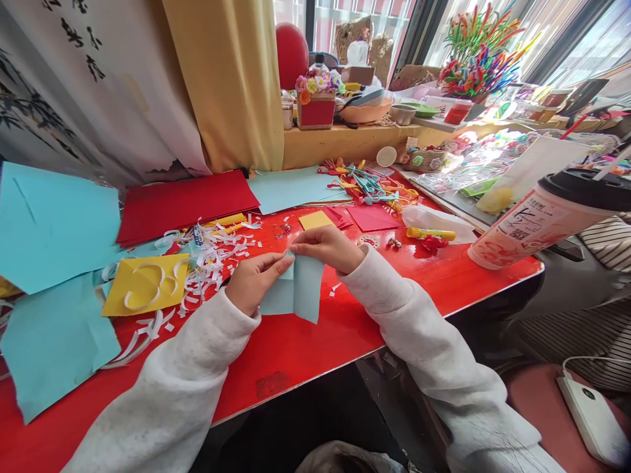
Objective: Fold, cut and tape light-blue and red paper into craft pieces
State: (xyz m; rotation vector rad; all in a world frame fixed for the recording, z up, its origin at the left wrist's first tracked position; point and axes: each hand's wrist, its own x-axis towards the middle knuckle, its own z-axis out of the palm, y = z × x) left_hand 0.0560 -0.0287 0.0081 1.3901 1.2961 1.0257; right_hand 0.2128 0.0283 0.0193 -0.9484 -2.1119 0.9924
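Note:
A creased piece of light blue paper (306,289) hangs from my fingertips above the red table, with a fold line running down it. My left hand (259,276) pinches its upper edge between thumb and fingers. Close beside it, my right hand (328,246) pinches the same edge, so the fingertips of both hands nearly meet. A small flap seems folded over at the top left of the sheet. Just behind my right hand lie a yellow paper square (314,220) and a red paper square (373,218).
White paper scraps (217,253) and a yellow sheet (142,289) lie left, near large blue sheets (54,223). Red paper (187,203) is stacked behind. A yellow glue stick (430,234) and a tall drink cup (527,223) stand or lie right, near the table's edge.

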